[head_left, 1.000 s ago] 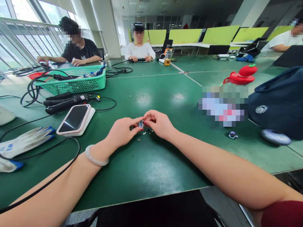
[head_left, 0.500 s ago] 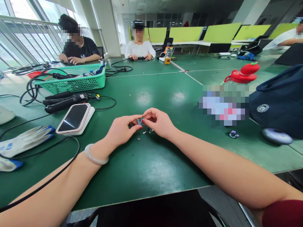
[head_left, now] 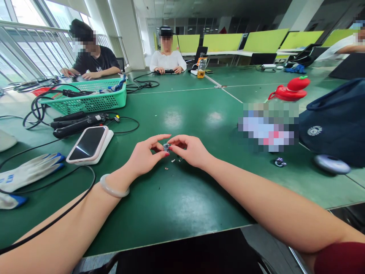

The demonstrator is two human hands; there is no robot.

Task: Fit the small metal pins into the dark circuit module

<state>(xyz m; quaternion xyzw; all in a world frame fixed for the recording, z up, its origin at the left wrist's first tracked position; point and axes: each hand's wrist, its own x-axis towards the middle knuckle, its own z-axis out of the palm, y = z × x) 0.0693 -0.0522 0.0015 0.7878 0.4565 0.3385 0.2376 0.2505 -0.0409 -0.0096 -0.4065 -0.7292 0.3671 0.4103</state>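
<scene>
Both hands meet over the green table (head_left: 182,205) around a small grey-blue piece with fine markings, like a little circuit board (head_left: 166,147). My left hand (head_left: 145,155) has its thumb against the lower edge of the piece and its index finger stretched out above. From the other side, my right hand (head_left: 192,150) pinches the piece between thumb and fingertips. Tiny loose scraps (head_left: 172,161) lie on the table just below the fingers. Another small part (head_left: 180,160) sits under my right hand, partly hidden by it.
At left are a phone (head_left: 89,144), work gloves (head_left: 31,173), black handheld devices (head_left: 80,123) with cables and a green basket (head_left: 94,101). A red-lidded bottle (head_left: 288,93), dark bag (head_left: 333,121) and oval object (head_left: 332,164) stand right. Several people sit around.
My left index finger has lifted off the piece and straightened. The small board has turned slightly between the fingers. Across the table at left, a person's hands have moved apart.
</scene>
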